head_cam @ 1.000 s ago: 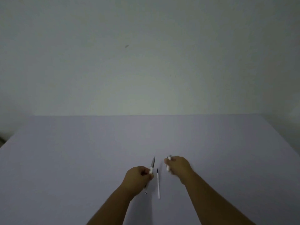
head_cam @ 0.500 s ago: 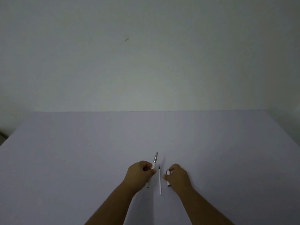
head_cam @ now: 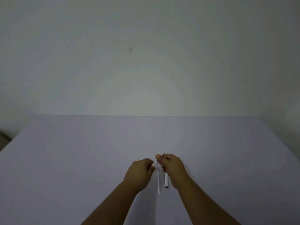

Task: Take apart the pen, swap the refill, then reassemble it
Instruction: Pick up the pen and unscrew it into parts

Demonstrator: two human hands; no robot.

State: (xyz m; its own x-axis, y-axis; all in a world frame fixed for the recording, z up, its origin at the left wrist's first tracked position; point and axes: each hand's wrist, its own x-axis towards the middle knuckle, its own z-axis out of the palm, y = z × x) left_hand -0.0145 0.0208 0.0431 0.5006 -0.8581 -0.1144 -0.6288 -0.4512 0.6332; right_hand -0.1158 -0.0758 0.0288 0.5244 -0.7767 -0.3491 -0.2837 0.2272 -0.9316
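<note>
Head view: slim white pen (head_cam: 155, 163) — dark tapered tip — between both hands.

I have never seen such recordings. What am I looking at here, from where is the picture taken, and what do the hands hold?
No machine here: a person works with bare hands. The camera sits on the person's head and looks forward and down, so the forearms enter from below. The left hand and the right hand both grip one pen body, its grey tip pointing away. On the pale table, between the arms, lie a thin white refill and a short white cap. Behind the table is a plain wall.
</note>
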